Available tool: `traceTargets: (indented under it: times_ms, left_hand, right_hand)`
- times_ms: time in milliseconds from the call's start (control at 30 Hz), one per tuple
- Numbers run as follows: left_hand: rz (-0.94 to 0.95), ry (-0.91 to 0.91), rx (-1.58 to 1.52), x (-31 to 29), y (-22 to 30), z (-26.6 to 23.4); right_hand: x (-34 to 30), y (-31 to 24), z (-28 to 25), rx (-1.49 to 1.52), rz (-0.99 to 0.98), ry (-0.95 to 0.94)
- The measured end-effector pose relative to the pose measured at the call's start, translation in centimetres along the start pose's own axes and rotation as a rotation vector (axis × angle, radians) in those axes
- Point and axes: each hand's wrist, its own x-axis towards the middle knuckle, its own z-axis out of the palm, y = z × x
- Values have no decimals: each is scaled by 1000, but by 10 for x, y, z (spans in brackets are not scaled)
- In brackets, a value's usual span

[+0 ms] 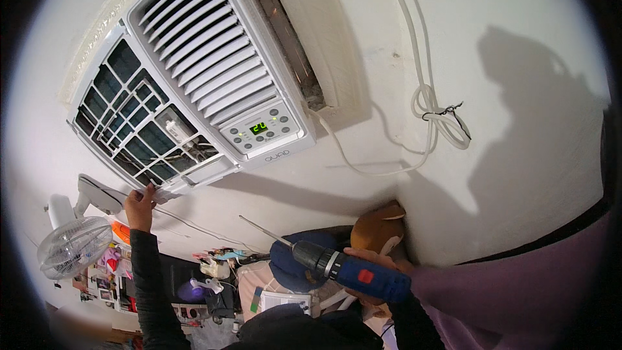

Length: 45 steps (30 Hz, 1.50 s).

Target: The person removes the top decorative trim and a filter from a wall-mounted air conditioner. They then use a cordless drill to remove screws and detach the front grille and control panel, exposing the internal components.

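Observation:
My left hand [140,207] reaches up, its fingers closed on the lower corner of the open grille frame [133,100] of a white window air conditioner [259,65]. Through the frame's lattice, dark inner parts and some wiring show. Beside it sit slanted louvres and a control panel [260,128] with a lit green display. My right hand [374,257] is wrapped round a blue and black cordless drill [363,275], whose body hides part of the hand. A long thin bit [262,229] sticks out of its chuck toward the upper left, apart from the air conditioner.
A white cable [414,71], looped and tied, hangs on the wall right of the unit. A caged white fan [74,246] is mounted at left. Below lie cushions [376,227], a white panel [285,303] and household clutter. Purple fabric [505,285] hangs at right.

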Motion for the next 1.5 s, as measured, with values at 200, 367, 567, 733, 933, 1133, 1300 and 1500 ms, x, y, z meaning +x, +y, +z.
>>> traceTargets:
  times_ms: [200, 367, 567, 733, 933, 1133, 1300, 1500]
  left_hand:
    - [7, -7, -16, 2, -2, -2]
    - [50, 13, 5, 5, -13, 1]
    - [135, 31, -145, 11, -28, 6]
    - [371, 423, 247, 11, -18, 25]
    - [429, 541, -8, 1, 2, 47]
    - [343, 522, 14, 0, 14, 44]
    - [266, 387, -93, -13, 20, 33]
    - [337, 388, -97, -15, 27, 28]
  right_hand:
    - [-4, 1, -6, -114, -355, 23]
    - [-6, -1, -7, -208, -357, 12]
    - [-9, -9, -10, -251, -319, -16]
    - [-4, -17, -18, -216, -301, -157]
    - [-13, -23, -4, 3, -103, -238]
    - [-22, -29, 11, 66, 103, -269]
    - [-25, -29, 23, 19, 34, -281]
    - [-42, -36, 53, 301, 42, -139]
